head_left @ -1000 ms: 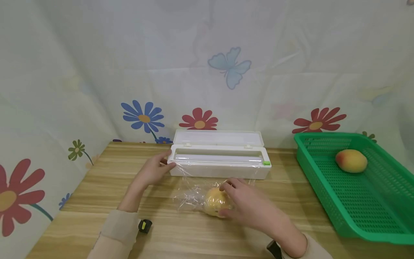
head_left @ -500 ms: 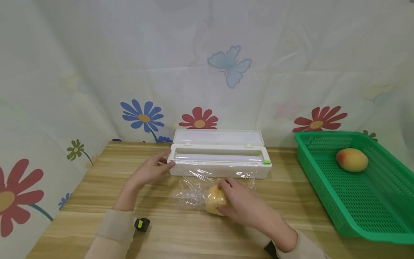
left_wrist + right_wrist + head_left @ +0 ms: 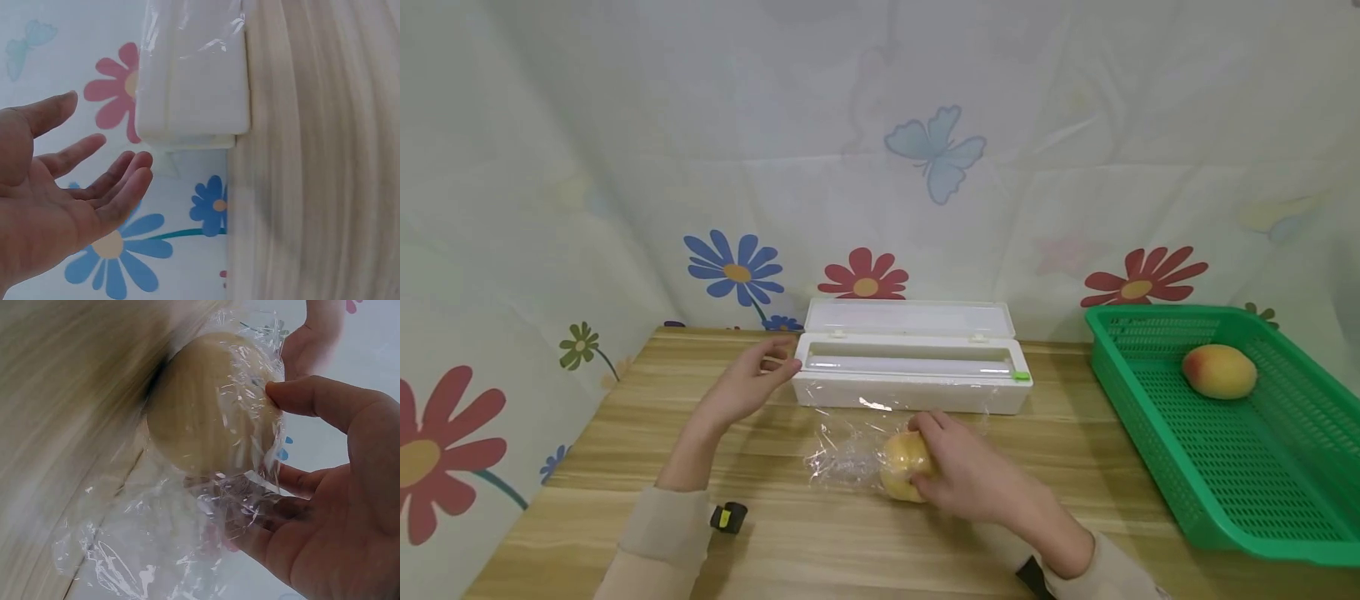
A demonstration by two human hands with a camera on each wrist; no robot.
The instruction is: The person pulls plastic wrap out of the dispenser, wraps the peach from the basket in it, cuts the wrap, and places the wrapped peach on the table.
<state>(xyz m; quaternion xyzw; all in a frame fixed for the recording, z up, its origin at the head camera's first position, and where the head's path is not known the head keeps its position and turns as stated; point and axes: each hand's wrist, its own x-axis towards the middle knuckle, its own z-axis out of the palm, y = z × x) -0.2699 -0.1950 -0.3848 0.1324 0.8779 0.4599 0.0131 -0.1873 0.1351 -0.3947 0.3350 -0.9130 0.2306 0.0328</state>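
Observation:
A yellow mango (image 3: 901,467) lies on the table in front of the box, wrapped partly in clear cling film (image 3: 847,457). My right hand (image 3: 966,467) grips it from the right; the right wrist view shows the thumb on one side of the mango (image 3: 209,406) and the other fingers behind the crinkled film. The film runs back to the white cling film box (image 3: 910,393), whose lid (image 3: 910,318) stands raised over the roll (image 3: 910,365). Beside the box's left end is my left hand (image 3: 747,385), fingers loosely spread and holding nothing; the left wrist view shows its fingers (image 3: 122,194) apart from the box.
A green plastic basket (image 3: 1138,442) on the right holds another mango (image 3: 1219,372) with a red blush. A green slider (image 3: 1021,377) sits at the box's right end. Behind the wooden table (image 3: 820,550) hangs a flowered cloth (image 3: 1000,233).
My left hand has come off the box's left end and drawn slightly away. My right fingers have closed on the mango, which is turned a little.

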